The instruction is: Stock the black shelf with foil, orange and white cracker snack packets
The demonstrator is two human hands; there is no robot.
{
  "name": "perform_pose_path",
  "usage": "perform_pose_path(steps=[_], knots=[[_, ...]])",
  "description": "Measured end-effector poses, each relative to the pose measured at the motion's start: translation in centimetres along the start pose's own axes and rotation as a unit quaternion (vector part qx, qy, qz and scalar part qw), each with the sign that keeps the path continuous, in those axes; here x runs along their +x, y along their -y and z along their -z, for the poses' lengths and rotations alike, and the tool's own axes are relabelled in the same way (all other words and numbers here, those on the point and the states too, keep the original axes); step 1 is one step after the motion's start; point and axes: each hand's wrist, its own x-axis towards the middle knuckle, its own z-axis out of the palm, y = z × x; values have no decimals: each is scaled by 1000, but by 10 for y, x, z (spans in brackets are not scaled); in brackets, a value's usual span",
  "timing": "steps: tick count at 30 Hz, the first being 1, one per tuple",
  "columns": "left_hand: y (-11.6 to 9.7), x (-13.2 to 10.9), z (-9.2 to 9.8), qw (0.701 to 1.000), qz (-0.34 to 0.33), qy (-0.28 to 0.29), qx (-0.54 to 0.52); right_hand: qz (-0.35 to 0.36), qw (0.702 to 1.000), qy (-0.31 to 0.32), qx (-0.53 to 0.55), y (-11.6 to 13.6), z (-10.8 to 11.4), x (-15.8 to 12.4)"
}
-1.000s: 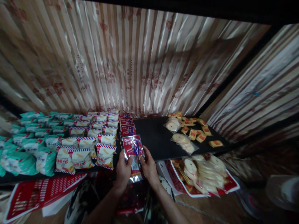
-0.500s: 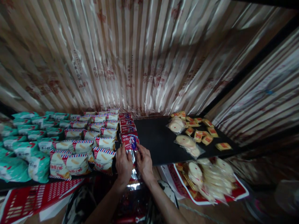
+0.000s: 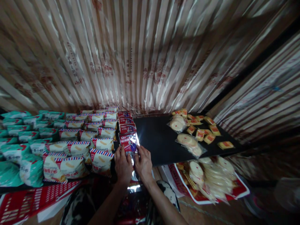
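Your shiny red packet [image 3: 127,142] has come down to the front of the other red packets [image 3: 127,128], making their row look longer. Your left hand [image 3: 123,165] and right hand [image 3: 143,162] touch its sides; whether the fingers [image 3: 142,151] grip, I can't tell.

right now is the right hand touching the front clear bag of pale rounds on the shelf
Apart: the head view shows bare black shelf between the right hand, at the front dark red packet, and that clear bag.
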Motion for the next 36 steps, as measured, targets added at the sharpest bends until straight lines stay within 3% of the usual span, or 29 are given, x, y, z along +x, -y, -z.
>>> perform_pose_path(steps=[9,13,17,20,22,24,26,29,32,36], knots=[[-1,0,0,1000,-12,-12,13,5,1000,-12,-4,-3,-4,-2],[-2,-2,2,999,-33,-35,12,33,998,-50,2,-2,-1,-4],[0,-20,11,982,-169,-90,-3,75,994,-77,33,8,18,-17],[10,-52,23,954,-281,-95,-50,98,991,-68,68,16,37,-43],[23,-79,33,942,-318,-67,-84,112,988,-50,89,19,46,-69],[41,-107,41,943,-313,-32,-108,119,987,-24,103,20,51,-98],[61,-132,45,957,-269,-3,-112,117,987,16,112,19,52,-127],[89,-155,43,977,-185,83,-64,103,981,130,103,15,43,-161],[104,-156,37,968,-114,221,27,48,966,247,57,8,22,-175],[105,-133,34,918,-83,355,156,-41,938,344,11,-1,-9,-169]])
